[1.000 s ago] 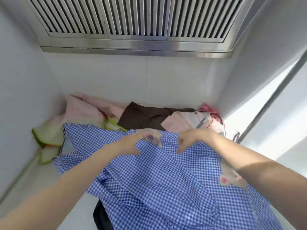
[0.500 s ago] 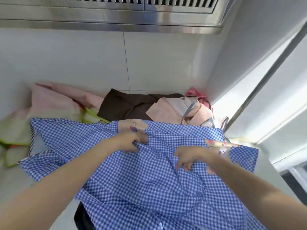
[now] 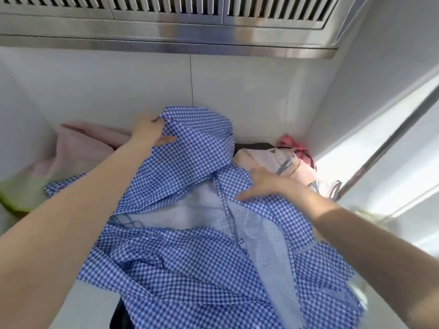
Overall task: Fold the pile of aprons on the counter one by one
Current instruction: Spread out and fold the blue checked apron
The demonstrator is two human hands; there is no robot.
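A blue-and-white checked apron (image 3: 190,257) lies crumpled across the white counter (image 3: 78,307), its pale inner side showing in the middle. My left hand (image 3: 149,131) grips a bunch of its cloth and holds that part raised toward the back wall. My right hand (image 3: 263,184) lies on the apron's right side with fingers spread flat, pressing the cloth down. Behind it sit more aprons: a pink one (image 3: 88,148) at the back left and a pale peach one (image 3: 273,160) at the back right.
A steel range hood (image 3: 166,27) hangs overhead. White tiled walls close the counter at the back and left. A green-edged cloth (image 3: 16,193) lies far left, red fabric (image 3: 292,143) in the back right corner. A window frame with a metal bar (image 3: 392,141) runs along the right.
My left hand has lifted a fold of the checked apron up and back toward the wall. My right hand has opened and moved right onto the cloth. The apron now shows its pale underside.
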